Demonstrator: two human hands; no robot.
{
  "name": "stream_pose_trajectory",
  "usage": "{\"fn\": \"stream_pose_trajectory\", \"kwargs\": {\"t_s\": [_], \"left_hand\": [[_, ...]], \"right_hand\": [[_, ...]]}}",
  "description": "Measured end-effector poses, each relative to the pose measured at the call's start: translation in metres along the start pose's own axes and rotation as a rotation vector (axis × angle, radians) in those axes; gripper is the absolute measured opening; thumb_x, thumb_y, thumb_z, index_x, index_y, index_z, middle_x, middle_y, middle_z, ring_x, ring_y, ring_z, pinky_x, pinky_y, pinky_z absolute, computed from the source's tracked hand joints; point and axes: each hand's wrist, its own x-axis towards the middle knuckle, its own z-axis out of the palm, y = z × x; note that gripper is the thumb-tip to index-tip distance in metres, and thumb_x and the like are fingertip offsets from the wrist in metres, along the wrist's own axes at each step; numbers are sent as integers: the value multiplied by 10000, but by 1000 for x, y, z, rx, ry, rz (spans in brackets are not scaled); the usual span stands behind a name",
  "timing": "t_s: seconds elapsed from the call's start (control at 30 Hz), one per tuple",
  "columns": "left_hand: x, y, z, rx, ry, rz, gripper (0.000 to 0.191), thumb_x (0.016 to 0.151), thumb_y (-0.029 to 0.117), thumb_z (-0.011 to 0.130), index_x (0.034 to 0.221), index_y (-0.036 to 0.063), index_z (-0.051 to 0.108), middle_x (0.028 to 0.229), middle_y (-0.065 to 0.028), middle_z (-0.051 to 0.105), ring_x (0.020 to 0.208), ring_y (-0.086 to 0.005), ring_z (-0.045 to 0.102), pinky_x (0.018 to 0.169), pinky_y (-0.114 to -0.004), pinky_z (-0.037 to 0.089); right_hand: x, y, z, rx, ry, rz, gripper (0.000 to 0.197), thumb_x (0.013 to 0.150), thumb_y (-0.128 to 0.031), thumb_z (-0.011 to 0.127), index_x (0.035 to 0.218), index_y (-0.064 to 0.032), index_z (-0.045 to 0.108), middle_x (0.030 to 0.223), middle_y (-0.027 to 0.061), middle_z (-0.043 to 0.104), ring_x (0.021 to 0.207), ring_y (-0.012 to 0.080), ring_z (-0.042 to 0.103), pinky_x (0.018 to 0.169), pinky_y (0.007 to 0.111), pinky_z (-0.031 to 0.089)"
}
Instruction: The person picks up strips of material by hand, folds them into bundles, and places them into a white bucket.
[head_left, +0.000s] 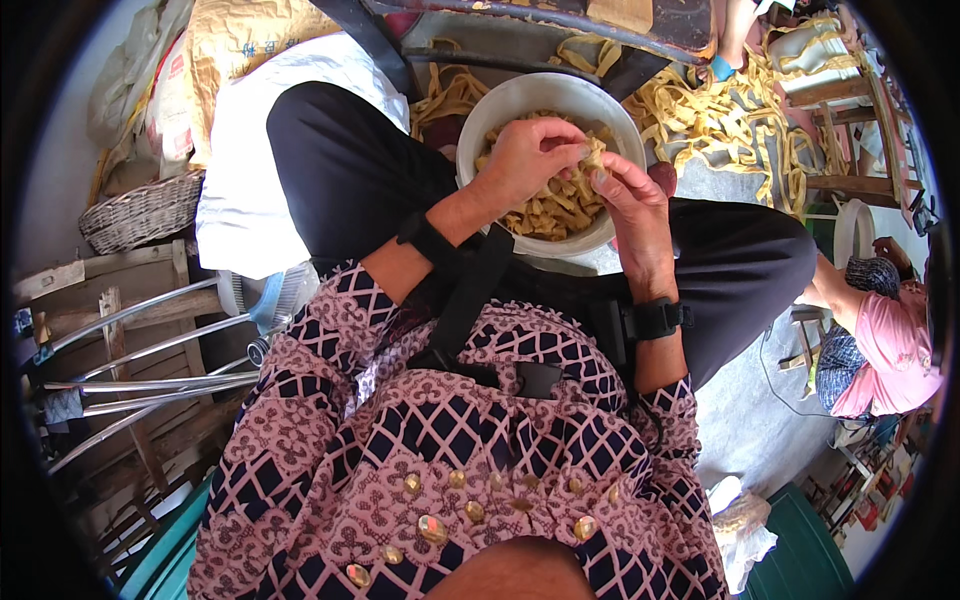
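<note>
My left hand (529, 161) and my right hand (637, 206) meet above a white bucket (487, 101) between my knees. Pinched between both sets of fingertips is a small pale-yellow strip (595, 152), folded or twisted, which looks like tofu skin. How it passes between the fingers is partly hidden. Inside the bucket lies a heap of short yellow knotted pieces (551, 214), some of it covered by my hands.
Long yellow strips (709, 120) lie spread over the floor ahead. A dark wooden bench (525, 19) stands beyond the bucket. White sacking (292, 150), a wicker basket (142, 212) and metal-handled brooms (172, 349) are at left. Another person (877, 345) sits at right.
</note>
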Motion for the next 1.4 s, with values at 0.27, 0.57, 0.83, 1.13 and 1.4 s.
{"fn": "stream_pose_trajectory", "kwargs": {"t_s": [0.27,0.57,0.83,1.13,1.4], "left_hand": [[2,8,-17,78,-154,-169,185,817,153,610,864,-26,605,725,-15,577,607,-56,503,545,-189,405],[-6,22,-23,-406,-286,-375,190,856,221,575,829,33,579,753,37,503,625,-22,418,562,-161,356],[-8,37,-8,-9,-251,-256,225,864,281,560,768,77,563,608,67,414,528,-15,355,457,-169,284],[-20,54,-2,-772,-215,-480,312,867,204,530,591,119,409,547,61,373,438,-14,259,409,-183,201],[-37,52,-10,-694,-215,-493,259,880,269,532,703,88,477,599,30,469,432,-12,318,418,-174,272]], "right_hand": [[-2,3,4,-183,-35,-106,186,817,-37,609,1001,-13,617,917,23,632,840,74,567,792,215,441],[-6,-21,10,-245,-152,-164,172,833,-51,592,996,1,605,892,27,622,836,81,566,793,217,437],[-2,-16,10,-199,-139,-181,173,853,-56,569,1011,9,596,900,28,617,831,85,563,791,219,436],[-2,-25,10,-52,-141,-130,174,864,-72,554,1010,16,590,813,46,623,781,92,567,746,211,432],[-20,-38,20,-332,-140,-260,177,803,26,604,980,13,603,891,28,619,855,88,569,778,206,445]]}}
